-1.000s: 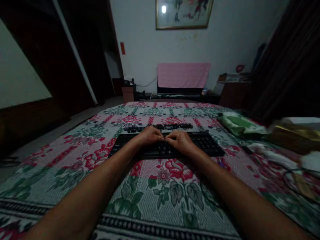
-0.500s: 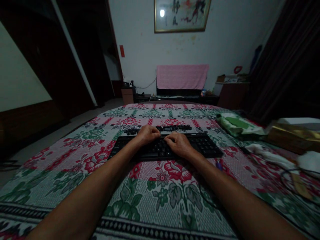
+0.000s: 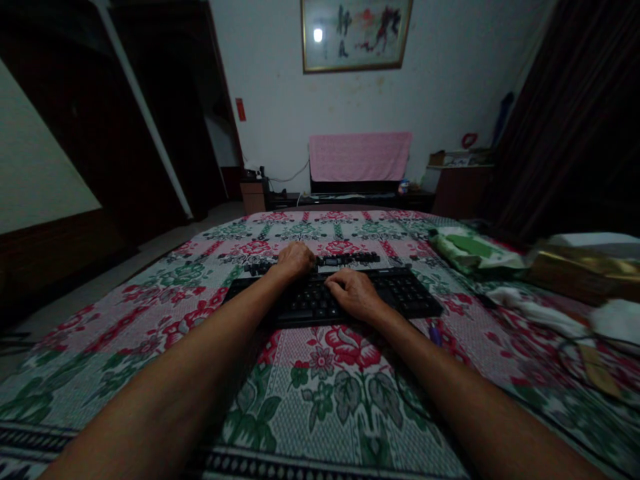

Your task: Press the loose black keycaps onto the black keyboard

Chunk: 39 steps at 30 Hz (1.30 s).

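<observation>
A black keyboard (image 3: 320,308) lies across the flowered bedspread in front of me. Behind its far edge runs a row of small black pieces (image 3: 350,259) that look like loose keycaps. My left hand (image 3: 296,259) reaches over the keyboard to the left-middle part of that row, back of the hand up; its fingertips are hidden, so I cannot see whether it grips a piece. My right hand (image 3: 354,292) rests on the keyboard right of its middle, with fingers curled and thumb close to the index finger. Anything between those fingers is too small to make out.
A small purple object (image 3: 435,333) lies by the keyboard's near right corner. To the right are a green-and-white packet (image 3: 467,252), a gold box (image 3: 583,270), a white cloth (image 3: 537,313) and a dark cable (image 3: 565,363). The bedspread (image 3: 350,393) spreads beneath everything.
My left hand has moved from the keyboard, beside my right hand, forward to the row of small black pieces. My right hand stays over the keyboard. The view has tilted slightly up.
</observation>
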### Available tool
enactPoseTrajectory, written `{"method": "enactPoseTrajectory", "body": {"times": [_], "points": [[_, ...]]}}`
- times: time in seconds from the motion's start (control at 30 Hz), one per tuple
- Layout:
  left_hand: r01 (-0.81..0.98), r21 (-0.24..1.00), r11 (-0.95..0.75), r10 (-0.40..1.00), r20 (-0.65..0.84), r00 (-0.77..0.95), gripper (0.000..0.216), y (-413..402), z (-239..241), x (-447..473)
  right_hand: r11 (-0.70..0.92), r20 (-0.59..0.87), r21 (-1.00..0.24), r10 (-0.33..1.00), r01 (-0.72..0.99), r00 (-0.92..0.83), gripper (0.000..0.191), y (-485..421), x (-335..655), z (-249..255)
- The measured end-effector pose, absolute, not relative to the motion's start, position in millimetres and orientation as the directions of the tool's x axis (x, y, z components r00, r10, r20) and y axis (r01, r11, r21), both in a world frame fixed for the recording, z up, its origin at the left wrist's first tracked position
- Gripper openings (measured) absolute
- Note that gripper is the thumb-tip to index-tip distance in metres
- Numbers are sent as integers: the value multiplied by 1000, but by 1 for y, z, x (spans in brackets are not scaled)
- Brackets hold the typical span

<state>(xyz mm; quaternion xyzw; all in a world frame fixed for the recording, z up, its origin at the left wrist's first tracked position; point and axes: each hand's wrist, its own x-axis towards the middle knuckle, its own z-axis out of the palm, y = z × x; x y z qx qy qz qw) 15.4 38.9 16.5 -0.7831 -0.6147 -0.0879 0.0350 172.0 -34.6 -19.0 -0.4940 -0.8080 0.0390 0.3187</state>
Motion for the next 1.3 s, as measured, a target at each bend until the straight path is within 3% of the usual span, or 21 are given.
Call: {"method": "enactPoseTrajectory", "body": {"times": [0.23,0.47,0.57,0.67,0.77,0.93,1.3], "points": [[968,106,-226,972,94,217,29,40,11,20,515,482,-372,818,772,-313,23,-33,172,-21],[920,142,-365,927,151,345,24,43,19,15,521,491,-364,812,772,-316,23,-33,173,-22],[888,312,-338,940,153,305,23,33,28,6,524,502,-366,807,769,-311,22,-34,172,-23],[756,599,-264,942,-9,336,20,15,32,-3,528,502,-362,805,768,-317,22,-34,172,-23],[682,713,-163,925,-130,357,17,-2,31,-6,518,486,-359,814,776,-319,22,-34,172,-22],[668,737,-106,906,-206,371,16,-10,27,-5,515,479,-354,817,781,-321,23,-35,171,-21],[716,683,-144,874,-251,416,19,0,21,-8,518,480,-340,813,785,-329,23,-35,170,-20]]}}
